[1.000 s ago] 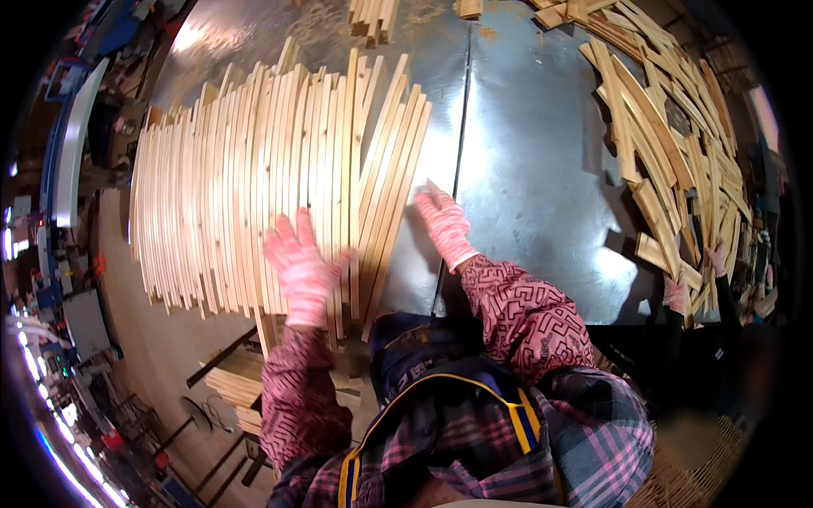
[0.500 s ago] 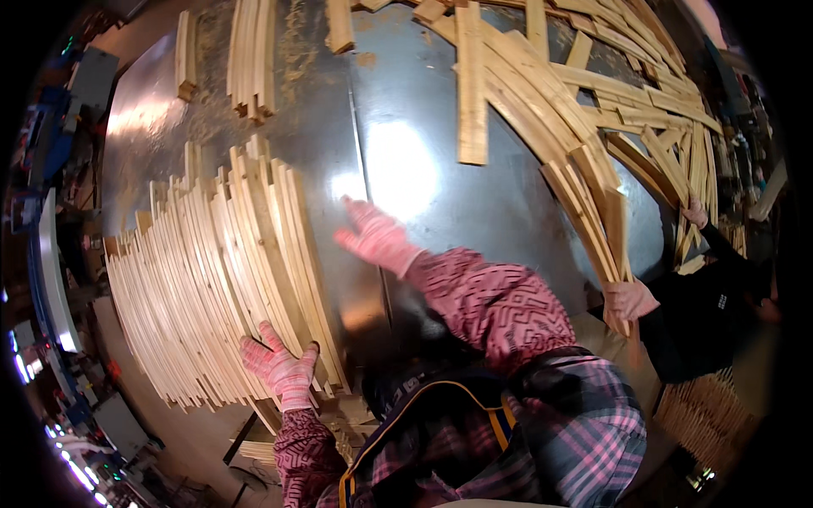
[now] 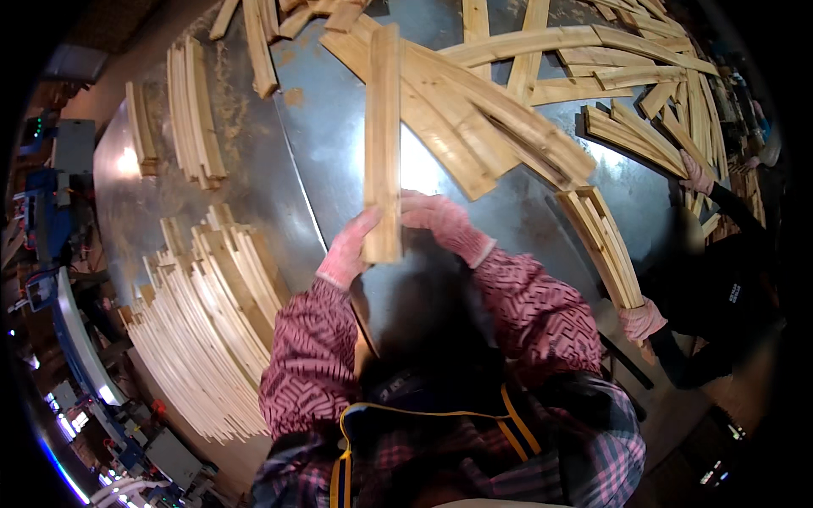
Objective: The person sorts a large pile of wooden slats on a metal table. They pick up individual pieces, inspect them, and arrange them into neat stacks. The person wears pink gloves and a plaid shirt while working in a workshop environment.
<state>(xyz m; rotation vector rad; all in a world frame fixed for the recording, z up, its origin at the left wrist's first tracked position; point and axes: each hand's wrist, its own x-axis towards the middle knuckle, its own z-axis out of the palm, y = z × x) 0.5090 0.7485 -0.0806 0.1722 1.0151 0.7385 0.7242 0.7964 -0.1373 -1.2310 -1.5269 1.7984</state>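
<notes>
A long pale wooden board point(image 3: 384, 135) points away from me over the metal table, its near end between my two gloved hands. My left hand point(image 3: 349, 245) grips its left edge close to that end. On the opposite edge my right hand point(image 3: 445, 223) is closed, with its fingertips partly hidden by the wood. Beyond and to the right, loose wider boards point(image 3: 449, 127) lie overlapping on the table. Left of my left forearm is a broad row of narrow wooden strips point(image 3: 199, 339) laid side by side.
Sawdust lies on the metal table point(image 3: 313, 135) at the far left, near a small bundle of strips point(image 3: 193, 118) and a separate strip point(image 3: 141, 131). At right a co-worker's gloved hand point(image 3: 642, 320) holds several boards point(image 3: 603, 241). More boards point(image 3: 631, 76) are heaped at the far right.
My left hand has left the row of strips, and my right hand has come off the bare metal; both now grip the board. The view has turned, shifting the strips lower left.
</notes>
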